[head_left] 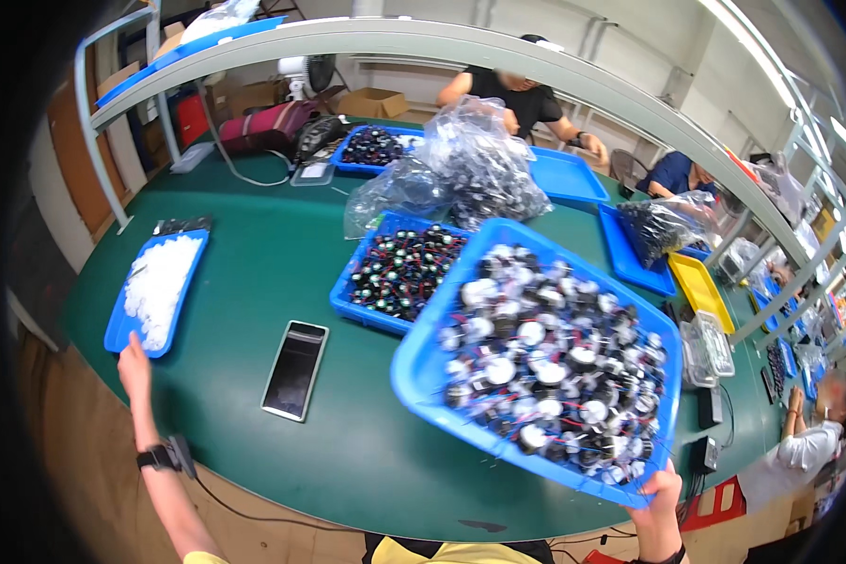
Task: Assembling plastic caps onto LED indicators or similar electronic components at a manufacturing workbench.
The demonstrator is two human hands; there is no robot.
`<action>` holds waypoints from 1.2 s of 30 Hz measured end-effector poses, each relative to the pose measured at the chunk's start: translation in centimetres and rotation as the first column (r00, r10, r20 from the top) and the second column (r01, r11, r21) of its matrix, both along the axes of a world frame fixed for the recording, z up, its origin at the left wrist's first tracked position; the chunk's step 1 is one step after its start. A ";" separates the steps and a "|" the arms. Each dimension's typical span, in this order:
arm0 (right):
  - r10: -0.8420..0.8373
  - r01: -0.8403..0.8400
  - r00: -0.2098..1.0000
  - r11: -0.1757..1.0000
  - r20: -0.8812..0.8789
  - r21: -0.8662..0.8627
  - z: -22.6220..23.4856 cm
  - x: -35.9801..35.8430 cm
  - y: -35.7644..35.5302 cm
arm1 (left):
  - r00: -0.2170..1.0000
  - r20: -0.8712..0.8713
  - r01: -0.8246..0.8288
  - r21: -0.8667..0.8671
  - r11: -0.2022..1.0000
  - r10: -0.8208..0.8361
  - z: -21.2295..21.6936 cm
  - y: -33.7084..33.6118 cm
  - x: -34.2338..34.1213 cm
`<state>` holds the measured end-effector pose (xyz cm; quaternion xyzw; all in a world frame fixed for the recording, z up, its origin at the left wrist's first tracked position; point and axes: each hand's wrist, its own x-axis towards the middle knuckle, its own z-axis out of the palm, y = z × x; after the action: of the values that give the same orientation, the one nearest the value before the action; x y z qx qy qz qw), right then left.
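My right hand (pixel 661 491) grips the near right corner of a large blue tray (pixel 406 374). The tray is tilted and full of small motor-like parts (pixel 550 367) with white caps and red and blue wires. At the left of the table, my left hand (pixel 134 369) pinches the near edge of a narrow blue tray (pixel 118 324) heaped with small white pieces (pixel 160 282). Partly behind the large tray is another blue tray (pixel 343 299) of dark wired parts (pixel 404 271). A phone (pixel 295 369) with a dark screen lies between my hands.
Big clear plastic bags (pixel 484 155) lie past the trays on the green table (pixel 244 244). A metal shelf beam (pixel 423 38) crosses overhead. Co-workers (pixel 526 99) sit at the far side and right. A yellow tray (pixel 702 287) and clear boxes (pixel 708 343) stand to the right.
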<state>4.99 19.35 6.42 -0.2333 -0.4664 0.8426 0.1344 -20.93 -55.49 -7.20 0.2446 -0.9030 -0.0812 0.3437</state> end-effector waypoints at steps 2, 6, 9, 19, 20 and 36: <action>0.080 -0.080 0.997 0.997 0.014 -0.002 0.4 -3.0 -1.2 | 0.893 -0.132 0.320 0.859 0.401 -0.430 7.1 15.8 0.9; 0.401 -0.397 0.915 0.914 0.043 -0.083 -1.8 -10.3 -3.7 | 0.553 -0.562 0.152 0.794 -0.589 -0.615 13.6 26.4 7.4; 0.621 -0.610 0.782 0.778 0.045 -0.148 -2.2 -15.1 -7.5 | 0.572 -0.677 0.148 0.640 -0.754 -0.463 12.2 26.9 10.6; 0.958 -0.927 0.285 0.280 0.017 -0.248 -6.9 -32.5 -20.0 | 0.809 -0.588 0.549 0.757 -0.355 0.000 6.6 23.8 15.7; 0.960 -0.919 0.279 0.278 0.037 -0.280 -7.6 -34.0 -21.3 | 0.808 -0.588 0.559 0.751 -0.352 0.029 5.7 23.5 15.4; 0.309 -0.332 0.934 0.553 0.181 0.765 -0.8 -26.5 -1.3 | 0.716 -0.603 0.662 0.747 -0.066 0.352 -3.3 16.9 2.8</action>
<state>-21.50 18.01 5.63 -0.0729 -0.8229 0.5602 0.0611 -18.12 -38.63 -10.46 0.2419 -0.3812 -0.8276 0.3335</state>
